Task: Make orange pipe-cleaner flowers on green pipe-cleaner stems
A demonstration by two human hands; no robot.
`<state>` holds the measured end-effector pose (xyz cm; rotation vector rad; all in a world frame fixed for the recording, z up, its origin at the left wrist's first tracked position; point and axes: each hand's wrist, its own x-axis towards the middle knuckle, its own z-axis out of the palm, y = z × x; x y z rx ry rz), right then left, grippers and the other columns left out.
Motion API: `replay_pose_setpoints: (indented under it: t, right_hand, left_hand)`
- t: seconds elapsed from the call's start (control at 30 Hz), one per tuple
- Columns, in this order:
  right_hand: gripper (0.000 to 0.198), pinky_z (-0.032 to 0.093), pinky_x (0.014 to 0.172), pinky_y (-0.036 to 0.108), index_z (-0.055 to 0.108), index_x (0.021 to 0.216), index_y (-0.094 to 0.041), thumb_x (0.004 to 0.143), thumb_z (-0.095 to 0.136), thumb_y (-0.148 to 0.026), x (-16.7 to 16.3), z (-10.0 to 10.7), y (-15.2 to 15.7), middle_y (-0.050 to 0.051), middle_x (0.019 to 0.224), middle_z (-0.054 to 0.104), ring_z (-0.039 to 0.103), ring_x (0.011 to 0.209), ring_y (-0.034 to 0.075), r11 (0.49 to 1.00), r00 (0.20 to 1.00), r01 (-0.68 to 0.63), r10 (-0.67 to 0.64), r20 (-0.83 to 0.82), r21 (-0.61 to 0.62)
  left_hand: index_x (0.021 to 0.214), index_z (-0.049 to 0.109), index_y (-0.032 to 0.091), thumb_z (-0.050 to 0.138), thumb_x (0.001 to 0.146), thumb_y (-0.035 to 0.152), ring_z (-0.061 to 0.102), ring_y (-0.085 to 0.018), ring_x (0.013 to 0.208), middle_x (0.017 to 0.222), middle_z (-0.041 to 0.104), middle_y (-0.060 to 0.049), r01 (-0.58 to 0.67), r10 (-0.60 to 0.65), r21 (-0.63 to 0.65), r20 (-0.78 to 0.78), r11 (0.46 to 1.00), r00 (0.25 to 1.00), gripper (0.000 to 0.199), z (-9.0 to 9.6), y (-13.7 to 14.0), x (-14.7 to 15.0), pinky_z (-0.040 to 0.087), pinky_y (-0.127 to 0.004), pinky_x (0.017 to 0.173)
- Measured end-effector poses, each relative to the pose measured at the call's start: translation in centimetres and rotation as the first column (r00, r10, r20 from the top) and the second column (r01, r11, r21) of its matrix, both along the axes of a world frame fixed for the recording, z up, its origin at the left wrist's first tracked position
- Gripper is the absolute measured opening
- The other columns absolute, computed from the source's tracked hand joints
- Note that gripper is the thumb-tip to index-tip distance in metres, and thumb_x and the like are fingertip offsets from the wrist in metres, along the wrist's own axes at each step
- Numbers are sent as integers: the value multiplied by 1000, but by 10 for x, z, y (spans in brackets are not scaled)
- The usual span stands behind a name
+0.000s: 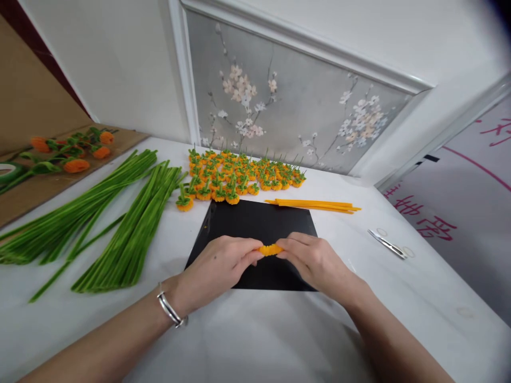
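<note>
Between my two hands stretches a short orange pipe cleaner piece [271, 250], bent into a row of tight ripples. The fingertips of my left hand [223, 259] pinch one end of it, and a silver bangle circles that wrist. My right hand [317, 260] pinches the other end. Both hands are above a black mat [261, 221] on the white table. Just beyond the mat lies a small bundle of straight orange pipe cleaners [315, 205]. Several orange flower heads with green tops and stems [239, 173] stand in rows behind it.
Two bundles of green pipe cleaners [131, 234] spread across the left side. Finished orange flowers [75, 165] and green tape [10, 173] lie on cardboard [27, 199] at far left. Small silver scissors [387, 244] rest at right. A panelled wall with a floral picture [287, 74] borders the back.
</note>
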<state>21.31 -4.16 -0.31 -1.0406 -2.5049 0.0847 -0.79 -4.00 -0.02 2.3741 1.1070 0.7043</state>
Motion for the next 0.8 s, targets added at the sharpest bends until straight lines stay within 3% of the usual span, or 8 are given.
replay_pose_setpoints:
  t: [0.13,0.23,0.33,0.47,0.57,0.63,0.7,0.8]
  right_hand:
    - [24,38,66,28,63,92,-16,98,41,-22,-8,-1,-4,3,71,64,58,65,14,988,996,-50,39,74,144]
    - [23,35,66,28,62,86,-16,97,42,-18,-11,-1,-8,2,68,63,55,62,13,982,993,-56,37,108,182]
    - [26,32,63,28,60,82,-16,98,40,-17,-10,0,-9,1,68,62,55,61,12,983,993,-74,57,105,166]
    - [24,29,59,27,61,84,-17,98,41,-20,-7,0,-8,0,67,62,53,57,11,985,991,-85,68,116,151]
    - [24,27,57,27,62,85,-16,98,43,-23,-5,-1,-6,0,65,61,52,54,11,981,991,-59,36,125,184]
    - [26,27,56,27,63,86,-16,98,42,-25,-3,-1,-4,1,66,62,52,54,11,980,992,-43,19,127,195]
    - [28,27,56,28,63,86,-15,99,41,-26,-1,-1,-4,2,68,63,53,54,11,981,990,-33,7,139,190]
    - [30,27,56,28,63,85,-15,100,39,-27,-3,0,-5,2,67,63,52,54,12,985,987,-24,-4,159,173]
  left_hand:
    - [76,66,19,42,93,22,53,-9,52,64,65,4,45,-26,-206,94,977,995,30,-1,-1,5,35,-20,50]
    - [78,66,18,43,92,27,56,-11,59,69,68,2,74,-19,-335,166,939,986,28,-3,-1,9,39,-21,54]
    - [92,59,19,43,93,31,58,-11,63,73,69,0,114,19,-492,259,863,966,20,-5,0,9,41,-21,55]
    - [110,47,20,26,98,41,58,-10,58,86,71,-4,197,22,-629,322,752,946,32,-2,5,-2,43,-21,52]
    - [111,53,19,36,96,40,63,-13,73,90,68,-5,192,-44,-539,275,820,960,31,5,8,-13,46,-23,60]
    - [103,61,20,51,89,36,59,-13,67,78,65,0,147,-97,-424,138,894,986,24,8,8,-15,40,-20,54]
    - [94,67,20,54,87,29,51,-10,54,63,59,4,91,-92,-271,9,958,996,17,9,6,-13,32,-20,48]
    - [90,69,20,51,88,20,47,-10,48,57,58,5,39,-44,-73,-69,997,997,18,7,1,-5,30,-21,48]
